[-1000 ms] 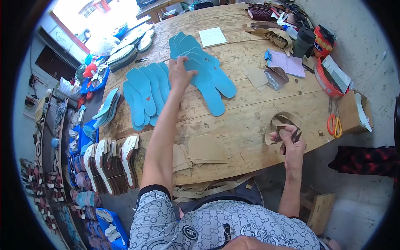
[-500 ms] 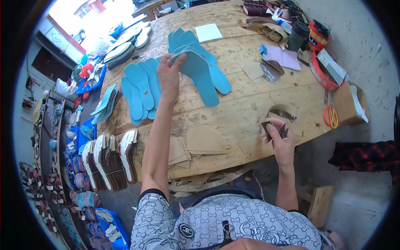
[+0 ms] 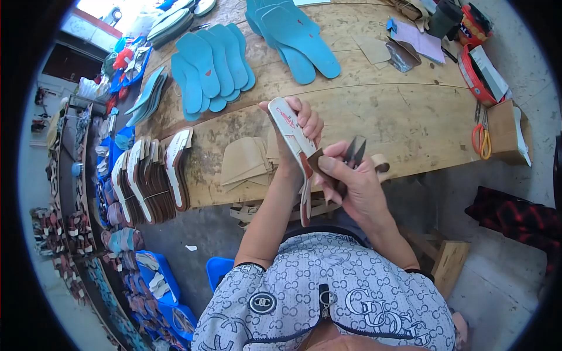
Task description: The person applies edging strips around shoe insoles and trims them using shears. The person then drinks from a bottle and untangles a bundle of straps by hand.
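Observation:
My left hand point(image 3: 309, 121) is closed around an insole point(image 3: 285, 120) with a white face, red print and brownish-red edging, tilted above the table's front edge. My right hand point(image 3: 364, 190) meets it from the right, holding a small brown piece point(image 3: 316, 161) between thumb and fingers against the insole. Dark thread snips point(image 3: 355, 151) are also tucked in that hand, blades pointing up. Beyond my hands lie two groups of blue insoles point(image 3: 219, 61) with small red marks. Tan sheet pieces point(image 3: 244, 161) lie just left of my left wrist.
Bundled white-and-brown insoles point(image 3: 140, 175) stand at the table's left edge. Orange-handled scissors point(image 3: 482, 140), a cardboard box point(image 3: 508, 128) and a red tape roll point(image 3: 471, 76) sit at the right. Blue bins point(image 3: 155, 272) line the lower left.
My left hand has left the blue insole it held over the far group and come back toward me, now gripping the white-faced insole. My right hand has moved left to meet it.

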The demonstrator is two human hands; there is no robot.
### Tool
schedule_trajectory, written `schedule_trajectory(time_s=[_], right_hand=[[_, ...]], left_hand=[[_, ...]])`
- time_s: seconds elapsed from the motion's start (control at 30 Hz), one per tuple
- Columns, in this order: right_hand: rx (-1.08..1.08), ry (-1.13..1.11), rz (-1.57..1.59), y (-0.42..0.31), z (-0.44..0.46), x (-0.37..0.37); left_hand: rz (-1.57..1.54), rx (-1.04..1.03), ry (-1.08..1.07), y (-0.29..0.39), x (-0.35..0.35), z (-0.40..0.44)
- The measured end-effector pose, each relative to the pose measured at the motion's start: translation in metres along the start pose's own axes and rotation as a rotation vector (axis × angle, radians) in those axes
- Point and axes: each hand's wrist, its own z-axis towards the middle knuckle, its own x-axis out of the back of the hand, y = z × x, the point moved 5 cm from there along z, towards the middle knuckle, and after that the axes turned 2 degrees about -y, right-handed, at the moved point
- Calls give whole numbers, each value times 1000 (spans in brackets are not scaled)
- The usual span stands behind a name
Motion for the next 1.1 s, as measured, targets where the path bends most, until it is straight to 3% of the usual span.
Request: schedule_trajectory(time_s=[0.33,0.67,0.73,0.77,0.83,0.93,1.03,1.07,1.1], right_hand=[[113,208,22,2,1,5],[163,265,4,8,8,12],[469,302,-517,7,11,20],[621,318,-782,4,10,20],[723,293,-1049,-13,5,7],[800,214,-1183,-34,5,4],[818,155,-1245,-63,6,27],[839,189,-1285,-72,6,38],[710,224,-1104,-72,12,52]], left_hand=[[619,-345,359,16,-9,-9],[790,-383,370,23,-8,-13],[816,-409,404,27,-7,-16],[881,-457,380,30,-10,-16],[1009,-558,330,36,-17,-16],[1156,-443,200,32,-26,-11],[1279,-138,124,32,-55,7],[1599,-220,-111,34,-73,8],[1913,-296,-350,33,-86,4]])
